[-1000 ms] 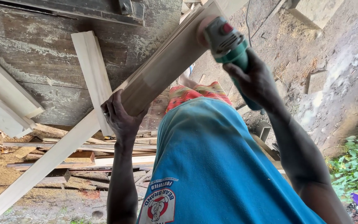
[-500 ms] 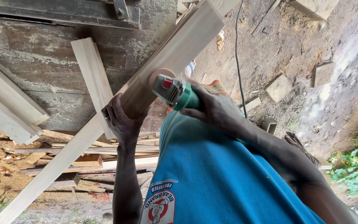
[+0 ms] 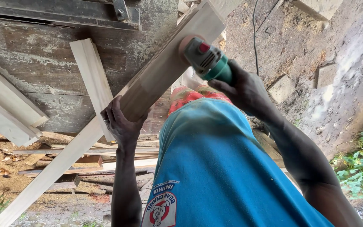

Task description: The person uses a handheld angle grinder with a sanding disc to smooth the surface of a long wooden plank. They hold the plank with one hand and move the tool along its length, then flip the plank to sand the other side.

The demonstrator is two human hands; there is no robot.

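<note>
A head-worn camera looks down along a person's blue shirt (image 3: pixel 215 168) at two bare hands working on a long pale wooden board (image 3: pixel 160 71). The left hand (image 3: pixel 122 124) is closed around the near lower edge of the board, fingers (image 3: pixel 111 112) curled over one side and the thumb wrapped under the other, so the wood passes straight through its grip. From those fingers the board runs up and away to the right toward the top of the view, and a thinner pale strip (image 3: pixel 51 172) continues down to the lower left. The right hand (image 3: pixel 242 90) is wrapped tight around the green body of a handheld power sander (image 3: pixel 206 61), its fingers fully closed on the tool. The sander's grey head and round pad sit against the board's face, just beyond the right fingertips and well above the left hand. Left of the left fingers, another short pale plank (image 3: pixel 91 80) leans on a weathered dark workbench (image 3: pixel 30 63), with more planks (image 3: pixel 5 109) farther left. Scrap wood (image 3: pixel 76 162) lies on the dirt below the left wrist. A black cable (image 3: pixel 255 38) trails over the ground beyond the sander.
</note>
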